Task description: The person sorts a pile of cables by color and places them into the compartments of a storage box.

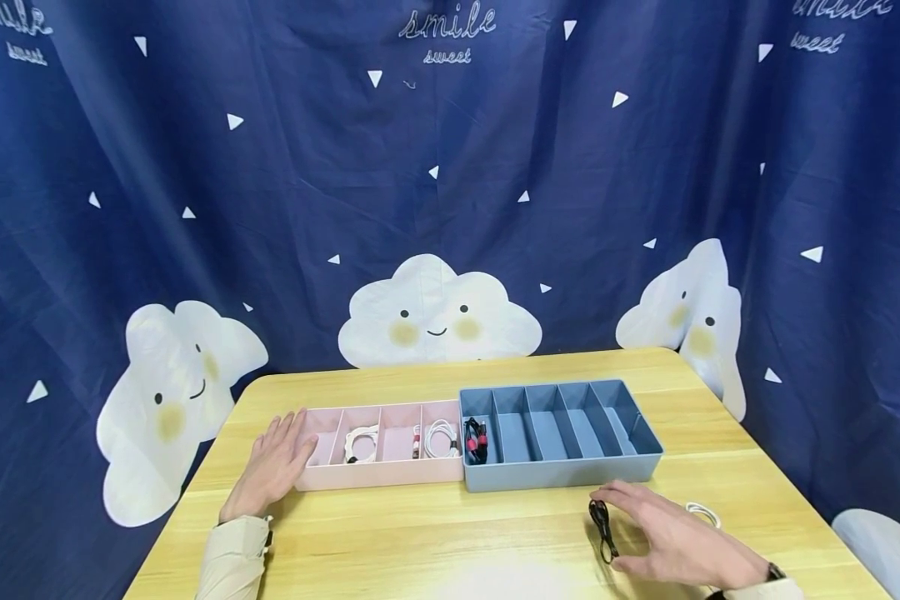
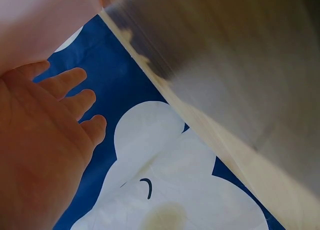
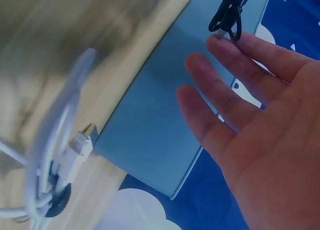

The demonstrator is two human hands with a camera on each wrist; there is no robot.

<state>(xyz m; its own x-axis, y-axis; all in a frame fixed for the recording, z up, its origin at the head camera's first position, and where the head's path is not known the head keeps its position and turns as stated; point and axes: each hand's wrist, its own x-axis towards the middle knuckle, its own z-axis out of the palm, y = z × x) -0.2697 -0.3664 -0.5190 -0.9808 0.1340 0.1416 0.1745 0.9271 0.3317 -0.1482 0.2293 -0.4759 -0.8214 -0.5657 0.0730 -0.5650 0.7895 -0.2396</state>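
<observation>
My left hand [image 1: 266,467] rests at the left end of a pink divided box [image 1: 390,477], thumb at its rim and fingers extended. In the left wrist view those fingers [image 2: 75,102] lie along the box's side. My right hand [image 1: 671,533] is over the table in front of a blue divided box [image 1: 562,475]. Its fingers are spread and gently bent around a bundled black cable [image 1: 602,527]. The cable's upper end is by the index fingertip and its lower end near the thumb. In the right wrist view, the black cable [image 3: 231,15] is at the fingertips.
A white cable [image 1: 703,512] with a USB plug lies beside my right wrist. White cables [image 1: 441,427] sit in several pink compartments. Black cables with red ties [image 1: 476,440] occupy the blue box's leftmost compartment. A dark blue curtain [image 1: 435,208] hangs behind the wooden table [image 1: 390,533].
</observation>
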